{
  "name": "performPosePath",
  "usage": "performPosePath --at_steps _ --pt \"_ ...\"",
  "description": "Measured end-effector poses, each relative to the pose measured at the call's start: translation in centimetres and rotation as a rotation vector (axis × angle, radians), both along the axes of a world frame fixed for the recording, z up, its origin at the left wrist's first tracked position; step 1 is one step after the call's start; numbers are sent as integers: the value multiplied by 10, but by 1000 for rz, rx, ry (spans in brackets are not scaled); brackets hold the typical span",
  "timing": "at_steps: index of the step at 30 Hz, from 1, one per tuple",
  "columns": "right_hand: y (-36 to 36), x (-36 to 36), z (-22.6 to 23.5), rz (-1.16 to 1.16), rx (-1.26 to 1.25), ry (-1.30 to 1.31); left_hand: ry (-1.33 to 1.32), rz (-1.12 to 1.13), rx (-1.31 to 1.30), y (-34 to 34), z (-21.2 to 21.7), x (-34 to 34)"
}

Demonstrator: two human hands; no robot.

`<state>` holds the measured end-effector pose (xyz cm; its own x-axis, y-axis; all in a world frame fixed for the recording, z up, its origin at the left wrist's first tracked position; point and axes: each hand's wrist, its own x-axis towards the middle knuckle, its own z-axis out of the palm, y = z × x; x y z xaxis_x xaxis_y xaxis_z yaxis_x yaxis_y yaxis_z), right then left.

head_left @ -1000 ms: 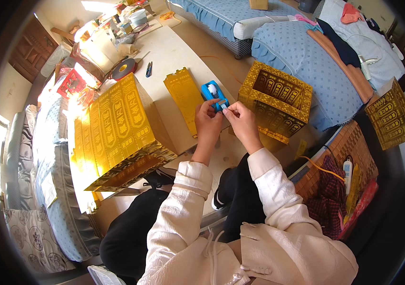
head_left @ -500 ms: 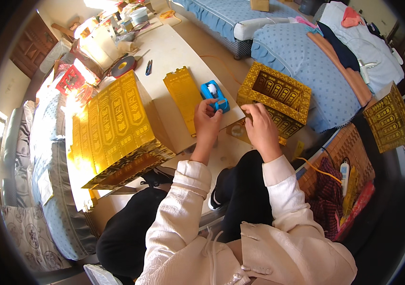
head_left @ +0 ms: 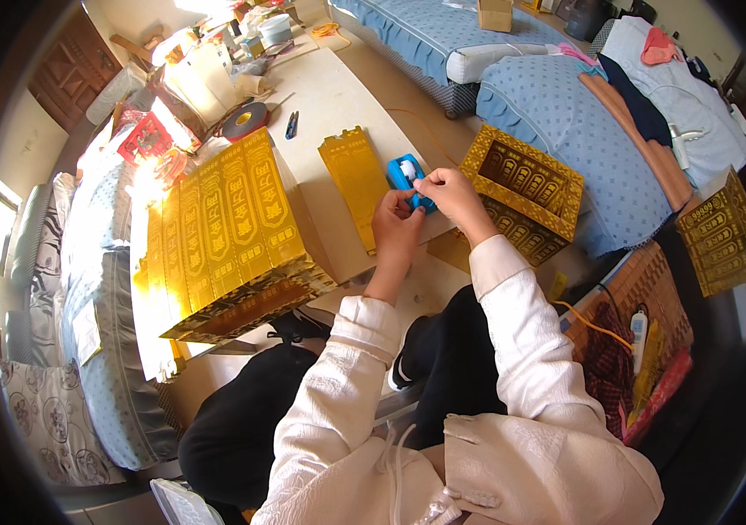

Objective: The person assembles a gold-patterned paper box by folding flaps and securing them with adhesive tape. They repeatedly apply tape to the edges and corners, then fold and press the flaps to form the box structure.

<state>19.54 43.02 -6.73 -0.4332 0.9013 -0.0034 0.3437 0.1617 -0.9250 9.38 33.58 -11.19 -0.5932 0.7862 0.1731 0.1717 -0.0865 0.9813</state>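
Note:
A blue tape dispenser (head_left: 401, 169) with a white roll sits at the right edge of the white table. My left hand (head_left: 397, 223) is at its near end, fingers curled against it; the fingertips are partly hidden. My right hand (head_left: 452, 194) reaches over the dispenser with thumb and forefinger pinched together; whatever is between them is too small to make out. Left of the dispenser lies a flat gold card panel (head_left: 355, 175). Just right of my right hand stands an open-topped gold patterned box (head_left: 522, 197).
A block of several gold cartons (head_left: 228, 219) covers the table's near left. Behind it lie a dark tape roll (head_left: 244, 121) and a blue cutter (head_left: 292, 125). Another gold piece (head_left: 721, 232) stands at the far right, above a woven basket (head_left: 653, 271). A blue sofa (head_left: 548, 131) borders the right side.
My right hand has moved left from beside the gold box to the tape dispenser, meeting my left hand there. The whole view has shifted slightly.

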Motion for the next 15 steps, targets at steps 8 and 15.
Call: performPosePath --at_steps 8,15 --pt "-45 30 0 -66 143 114 121 85 -47 -3 10 4" --pt "-42 45 -11 27 -281 465 231 20 18 -5 15 5"
